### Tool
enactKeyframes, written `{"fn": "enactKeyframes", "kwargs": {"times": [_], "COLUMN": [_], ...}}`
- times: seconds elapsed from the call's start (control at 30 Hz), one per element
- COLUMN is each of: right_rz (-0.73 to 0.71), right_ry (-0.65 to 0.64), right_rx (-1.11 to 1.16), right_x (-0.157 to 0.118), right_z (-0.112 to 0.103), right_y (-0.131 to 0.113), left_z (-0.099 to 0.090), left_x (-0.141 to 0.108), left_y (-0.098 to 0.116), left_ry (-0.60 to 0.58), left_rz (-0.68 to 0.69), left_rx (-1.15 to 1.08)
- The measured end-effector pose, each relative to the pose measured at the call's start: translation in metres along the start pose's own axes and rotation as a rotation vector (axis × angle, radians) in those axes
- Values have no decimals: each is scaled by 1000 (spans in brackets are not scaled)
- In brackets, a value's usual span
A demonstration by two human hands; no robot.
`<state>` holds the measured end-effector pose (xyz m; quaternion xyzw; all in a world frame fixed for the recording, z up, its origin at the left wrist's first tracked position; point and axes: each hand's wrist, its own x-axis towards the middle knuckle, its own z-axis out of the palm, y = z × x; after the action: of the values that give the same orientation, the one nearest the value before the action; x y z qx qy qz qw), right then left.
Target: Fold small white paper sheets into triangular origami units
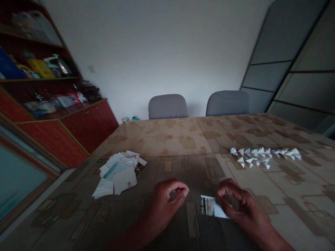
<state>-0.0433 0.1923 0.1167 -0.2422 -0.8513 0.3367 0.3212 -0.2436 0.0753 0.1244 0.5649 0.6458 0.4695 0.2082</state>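
Fingers of right hand (247, 205) pinch right end of paper (209, 206) at table (167, 134)'s near side; long axis roughly sideways. Left hand (164, 195): fingertips together, nothing visible between, apart from paper's left end.

- Paper piece (208, 206): oblong, lower right of the frame
- Left part streaked dark and pale, the rest plain white
- Right side gripped by the right fingers (223, 199)

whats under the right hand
Under the right hand is a small paper piece: its dark-patterned left end and some of its white part show. Thumb and fingers cover the rest, and the tabletop directly beneath the paper can't be seen.
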Motion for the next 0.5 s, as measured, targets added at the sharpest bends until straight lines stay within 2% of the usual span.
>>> {"fn": "enactKeyframes", "kwargs": {"times": [0.1,0.17,0.3,0.5], "right_rz": [-34,-55,-78,-122], "right_ry": [-38,-41,-63,-82], "right_rx": [-12,-35,-81,-105], "right_x": [-2,-4,-7,-6], "right_z": [8,13,19,23], "right_y": [-3,-6,-12,-17], "left_z": [8,17,26,24], "left_x": [-3,-6,-10,-13], "left_y": [5,6,4,9], "left_ry": [-58,-93,-76,-40], "left_rz": [62,56,-5,-13], "left_rx": [-26,-11,-12,-28]}}
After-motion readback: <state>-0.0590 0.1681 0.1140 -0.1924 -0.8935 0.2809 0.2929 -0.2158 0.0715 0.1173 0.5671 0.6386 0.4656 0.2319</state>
